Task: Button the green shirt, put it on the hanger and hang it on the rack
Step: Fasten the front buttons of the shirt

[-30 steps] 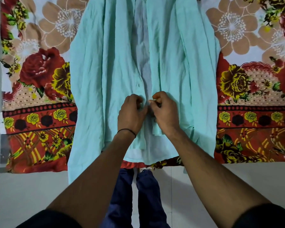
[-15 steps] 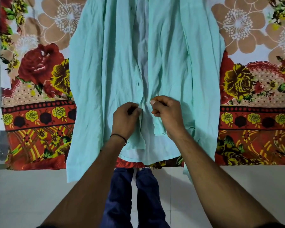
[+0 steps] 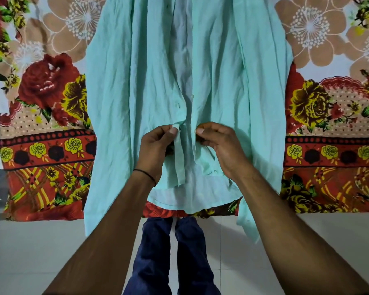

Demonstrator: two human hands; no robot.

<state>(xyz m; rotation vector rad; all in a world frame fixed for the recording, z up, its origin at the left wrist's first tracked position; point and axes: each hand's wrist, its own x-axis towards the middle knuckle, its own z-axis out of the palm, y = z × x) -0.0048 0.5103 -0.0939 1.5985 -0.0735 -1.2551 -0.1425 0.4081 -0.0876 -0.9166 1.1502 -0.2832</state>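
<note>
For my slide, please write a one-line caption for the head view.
The left hand and right hand pinch the open front edges of the green shirt on a floral sheet.

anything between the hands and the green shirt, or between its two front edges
Nothing visible. The left hand and right hand each pinch a front edge of the green shirt, and only the shirt's own fabric shows between the edges. No hanger or rack is in view.

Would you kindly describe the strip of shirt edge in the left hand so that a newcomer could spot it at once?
On the flowered sheet lies the green shirt, spread with its front open. Near its hem the left hand pinches a narrow folded strip of the front edge. Unlike the edge the right hand pinches, it carries dark buttonhole slits.
</note>
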